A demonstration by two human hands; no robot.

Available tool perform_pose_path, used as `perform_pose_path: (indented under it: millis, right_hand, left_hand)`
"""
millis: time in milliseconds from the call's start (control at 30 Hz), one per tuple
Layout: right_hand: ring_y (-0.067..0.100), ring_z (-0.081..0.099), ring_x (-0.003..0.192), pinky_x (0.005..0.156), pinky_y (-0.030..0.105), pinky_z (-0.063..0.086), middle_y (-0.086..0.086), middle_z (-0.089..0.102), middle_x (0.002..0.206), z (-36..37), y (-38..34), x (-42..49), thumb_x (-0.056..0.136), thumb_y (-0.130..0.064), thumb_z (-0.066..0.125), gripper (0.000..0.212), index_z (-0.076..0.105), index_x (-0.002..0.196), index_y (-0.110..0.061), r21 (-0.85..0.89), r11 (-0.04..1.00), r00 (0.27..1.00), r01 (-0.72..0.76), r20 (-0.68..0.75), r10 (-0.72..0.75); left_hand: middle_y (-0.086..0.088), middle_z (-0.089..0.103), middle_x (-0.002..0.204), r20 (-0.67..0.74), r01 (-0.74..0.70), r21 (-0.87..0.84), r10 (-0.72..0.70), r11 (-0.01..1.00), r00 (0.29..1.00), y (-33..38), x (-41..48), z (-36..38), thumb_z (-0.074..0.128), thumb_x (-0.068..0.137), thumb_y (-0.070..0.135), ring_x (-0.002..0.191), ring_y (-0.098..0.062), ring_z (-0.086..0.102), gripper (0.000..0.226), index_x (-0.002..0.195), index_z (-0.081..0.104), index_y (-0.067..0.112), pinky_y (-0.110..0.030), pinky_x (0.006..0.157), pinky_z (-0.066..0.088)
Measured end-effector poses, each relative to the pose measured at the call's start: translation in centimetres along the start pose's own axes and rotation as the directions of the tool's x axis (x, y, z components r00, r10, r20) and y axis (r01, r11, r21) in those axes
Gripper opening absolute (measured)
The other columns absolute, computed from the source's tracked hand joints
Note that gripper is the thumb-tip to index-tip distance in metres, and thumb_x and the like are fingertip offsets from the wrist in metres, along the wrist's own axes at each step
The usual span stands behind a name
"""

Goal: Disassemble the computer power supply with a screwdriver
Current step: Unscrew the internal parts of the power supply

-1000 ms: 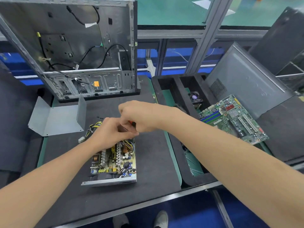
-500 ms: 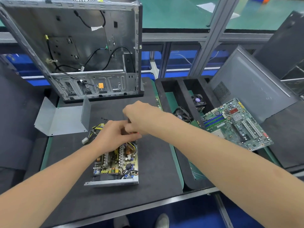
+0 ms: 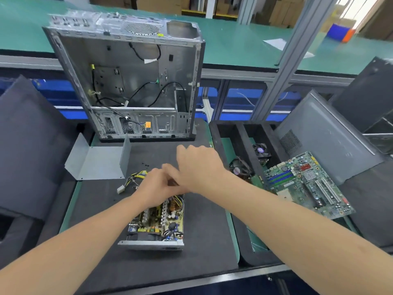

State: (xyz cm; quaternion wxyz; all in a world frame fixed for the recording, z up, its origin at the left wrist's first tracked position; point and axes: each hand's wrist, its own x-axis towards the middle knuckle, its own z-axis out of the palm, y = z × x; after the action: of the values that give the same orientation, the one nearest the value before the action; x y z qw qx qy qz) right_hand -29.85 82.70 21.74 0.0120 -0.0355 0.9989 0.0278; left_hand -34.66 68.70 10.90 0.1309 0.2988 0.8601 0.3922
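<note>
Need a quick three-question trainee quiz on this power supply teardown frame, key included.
1. True or false: the power supply is closed under its lid.
2. What lies to its right? A) motherboard B) keyboard C) monitor
3. Fill in: the left hand and right hand meet above its ___ end.
Key: 1 false; 2 A; 3 far.

Green-topped bench [image 3: 234, 45] behind aluminium frame post [image 3: 291, 58].
</note>
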Motion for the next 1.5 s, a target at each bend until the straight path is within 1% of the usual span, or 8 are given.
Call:
perform_pose_path:
  millis: [233,467,633,833,967,1167,1333,1500]
  right_hand:
    - [0.036,0.058,0.079,0.063,0.035,0.043,0.006,0.047,0.076,-0.4,-0.7,1.0,0.098,-0.019,0.055,0.012,0.050,0.090,-0.012,0.099,0.991,0.977,-0.093,0.201,0.072]
    - [0.022,0.056,0.085,0.069,0.036,0.048,-0.001,0.051,0.092,-1.6,3.7,1.4,0.086,-0.014,0.071,0.017,0.060,0.098,-0.020,0.322,0.863,0.828,0.389,0.289,-0.481]
    - [0.015,0.050,0.077,0.064,0.027,0.039,-0.004,0.046,0.091,-1.6,4.2,1.8,0.080,-0.014,0.079,0.012,0.069,0.087,-0.018,0.333,0.807,0.773,0.488,0.264,-0.577]
    - [0.028,0.046,0.066,0.053,0.035,0.031,-0.001,0.037,0.067,0.2,0.5,-0.3,0.098,-0.062,0.042,0.045,0.041,0.092,-0.018,0.009,1.000,1.000,-0.002,0.030,0.002]
    - [0.037,0.065,0.081,0.060,0.035,0.040,0.001,0.040,0.069,1.1,-1.6,0.4,0.105,-0.044,0.046,0.035,0.051,0.086,-0.015,0.042,0.982,0.983,-0.183,0.041,0.181]
    - [0.031,0.060,0.079,0.054,0.031,0.040,0.000,0.054,0.081,0.1,1.2,1.3,0.088,-0.021,0.063,0.011,0.053,0.091,-0.022,0.222,0.972,0.964,0.082,0.230,-0.134]
    - [0.006,0.048,0.080,0.062,0.019,0.034,-0.009,0.045,0.089,-1.0,4.1,2.3,0.080,-0.019,0.077,0.017,0.062,0.085,-0.025,0.301,0.831,0.791,0.468,0.276,-0.546]
    - [0.019,0.055,0.081,0.062,0.033,0.038,-0.008,0.044,0.082,-0.6,3.2,1.2,0.087,-0.038,0.065,0.023,0.057,0.102,-0.022,0.162,0.906,0.895,0.392,0.159,-0.416]
  left_hand:
    - [0.028,0.068,0.066,-0.020,-0.015,-0.067,0.014,0.998,1.000,0.3,-0.5,-0.3,0.072,0.070,0.070,0.063,0.006,0.062,0.022,0.068,0.066,0.049,-0.011,0.060,0.041]
    - [0.031,0.070,0.071,0.008,0.015,-0.028,-0.014,1.000,1.000,-0.4,-0.2,-0.1,0.082,0.077,0.064,0.072,0.010,0.066,0.027,0.079,0.075,0.037,-0.011,0.065,0.042]
    - [0.025,0.074,0.076,-0.006,-0.007,-0.067,0.006,0.998,1.000,-0.3,-0.4,-0.1,0.086,0.076,0.058,0.075,0.005,0.070,0.018,0.076,0.072,0.048,-0.011,0.066,0.044]
    - [0.026,0.066,0.060,-0.027,-0.027,-0.086,0.025,0.996,0.999,0.0,-0.6,0.0,0.069,0.065,0.069,0.056,0.002,0.058,0.010,0.067,0.066,0.059,-0.013,0.054,0.037]
    - [0.036,0.063,0.061,-0.041,-0.035,-0.065,0.033,0.997,0.999,-0.2,-0.7,0.2,0.062,0.064,0.069,0.061,0.012,0.061,0.009,0.064,0.063,0.060,-0.012,0.055,0.039]
    - [0.022,0.071,0.071,-0.053,-0.001,-0.089,-0.004,0.996,0.999,-0.7,-0.4,0.6,0.076,0.072,0.073,0.065,-0.001,0.062,0.030,0.078,0.068,0.045,-0.024,0.063,0.046]
    - [0.032,0.071,0.074,-0.042,0.000,-0.089,-0.004,0.996,0.999,-0.6,-0.6,0.4,0.073,0.069,0.078,0.076,0.008,0.068,0.029,0.081,0.070,0.052,-0.011,0.066,0.044]
    - [0.028,0.071,0.072,-0.042,-0.004,-0.083,0.001,0.997,0.999,-0.5,-0.5,0.3,0.071,0.070,0.077,0.069,0.001,0.065,0.032,0.078,0.070,0.046,-0.031,0.069,0.049]
